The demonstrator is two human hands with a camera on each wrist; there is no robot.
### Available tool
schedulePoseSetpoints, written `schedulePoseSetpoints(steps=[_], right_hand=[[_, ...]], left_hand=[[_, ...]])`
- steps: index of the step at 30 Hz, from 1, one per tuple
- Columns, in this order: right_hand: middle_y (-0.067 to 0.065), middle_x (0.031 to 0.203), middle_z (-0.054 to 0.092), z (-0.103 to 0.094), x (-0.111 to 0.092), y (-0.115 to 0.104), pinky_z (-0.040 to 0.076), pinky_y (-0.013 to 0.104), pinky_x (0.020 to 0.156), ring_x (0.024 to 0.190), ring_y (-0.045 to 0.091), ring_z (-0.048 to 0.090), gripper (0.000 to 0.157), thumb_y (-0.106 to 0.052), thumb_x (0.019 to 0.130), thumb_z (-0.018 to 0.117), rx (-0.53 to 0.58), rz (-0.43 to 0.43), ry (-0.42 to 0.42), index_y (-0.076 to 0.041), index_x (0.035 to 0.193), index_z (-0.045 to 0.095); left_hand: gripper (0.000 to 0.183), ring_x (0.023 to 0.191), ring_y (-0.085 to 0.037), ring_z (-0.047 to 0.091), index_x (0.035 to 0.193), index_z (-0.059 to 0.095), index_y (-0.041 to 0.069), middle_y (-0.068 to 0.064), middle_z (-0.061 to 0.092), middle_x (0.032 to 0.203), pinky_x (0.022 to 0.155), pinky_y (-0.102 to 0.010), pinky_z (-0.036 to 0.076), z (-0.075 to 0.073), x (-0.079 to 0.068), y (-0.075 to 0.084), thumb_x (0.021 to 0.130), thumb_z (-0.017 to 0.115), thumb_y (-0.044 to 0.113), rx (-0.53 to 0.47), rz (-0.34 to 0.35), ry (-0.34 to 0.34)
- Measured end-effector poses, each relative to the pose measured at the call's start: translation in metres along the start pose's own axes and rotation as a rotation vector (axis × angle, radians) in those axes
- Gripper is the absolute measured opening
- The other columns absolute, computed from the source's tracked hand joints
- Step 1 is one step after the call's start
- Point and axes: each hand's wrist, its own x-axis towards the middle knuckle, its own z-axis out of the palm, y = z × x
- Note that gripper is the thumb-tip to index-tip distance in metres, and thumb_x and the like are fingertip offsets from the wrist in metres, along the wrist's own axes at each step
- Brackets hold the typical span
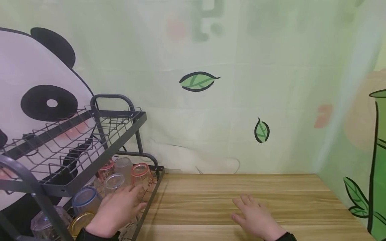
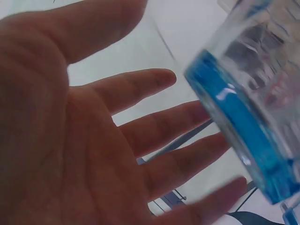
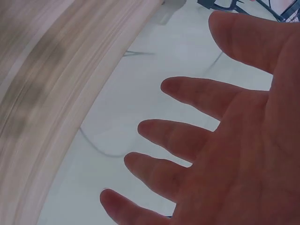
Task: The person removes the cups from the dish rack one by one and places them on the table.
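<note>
Head view: your left hand (image 1: 116, 211), fingers spread, is reaching for a rack glass (image 1: 141, 177); right hand (image 1: 256, 219) is resting flat. Next, close around it.

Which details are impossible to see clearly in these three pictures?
- Head view: the left hand covers the glasses under it on the lower shelf of the rack; contact cannot be told.
- Head view: the jar at the lower left is cut by the edge and a rack bar.
- Left wrist view: the blue-rimmed glass is blurred and cut off.
- Right wrist view: the table is blurred, so the right hand may or may not touch it.
</note>
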Motion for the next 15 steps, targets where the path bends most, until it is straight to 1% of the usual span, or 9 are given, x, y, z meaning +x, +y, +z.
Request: schedulePoseSetpoints(steps=[1,6,9,15], right_hand=[[0.028,0.144,0.042,0.001,0.000,0.000,0.028,0.074,0.098,0.133,0.050,0.034,0.057,-0.044,0.095,0.060,0.003,0.003,-0.004,-0.004,0.135,0.055],[0.028,0.143,0.044,0.001,0.000,-0.001,0.029,0.073,0.097,0.132,0.050,0.036,0.057,-0.045,0.095,0.060,-0.007,-0.003,0.003,-0.004,0.135,0.055],[0.027,0.142,0.045,0.001,-0.001,-0.002,0.029,0.073,0.098,0.132,0.050,0.036,0.058,-0.045,0.095,0.060,-0.008,0.004,0.007,-0.004,0.135,0.055],[0.026,0.142,0.045,0.002,-0.001,-0.002,0.029,0.073,0.098,0.131,0.050,0.037,0.057,-0.045,0.095,0.060,-0.003,0.018,0.002,-0.005,0.136,0.056]], left_hand=[[0.056,0.112,-0.044,0.057,0.134,0.057,0.011,-0.018,0.061,0.125,0.085,-0.068,0.042,-0.001,-0.001,-0.001,0.088,0.071,0.040,-0.009,-0.026,-0.009],[0.056,0.110,-0.047,0.055,0.135,0.055,0.010,-0.020,0.061,0.124,0.078,-0.067,0.045,-0.004,-0.001,-0.008,0.089,0.070,0.038,-0.014,-0.111,-0.035],[0.055,0.108,-0.047,0.056,0.134,0.055,0.009,-0.023,0.060,0.124,0.074,-0.065,0.047,-0.004,-0.002,-0.012,0.089,0.070,0.037,0.001,-0.113,-0.029],[0.062,0.113,-0.056,0.049,0.140,0.050,0.009,-0.034,0.048,0.132,0.074,-0.068,0.046,-0.002,-0.002,-0.015,0.089,0.071,0.037,-0.052,-0.123,-0.041]])
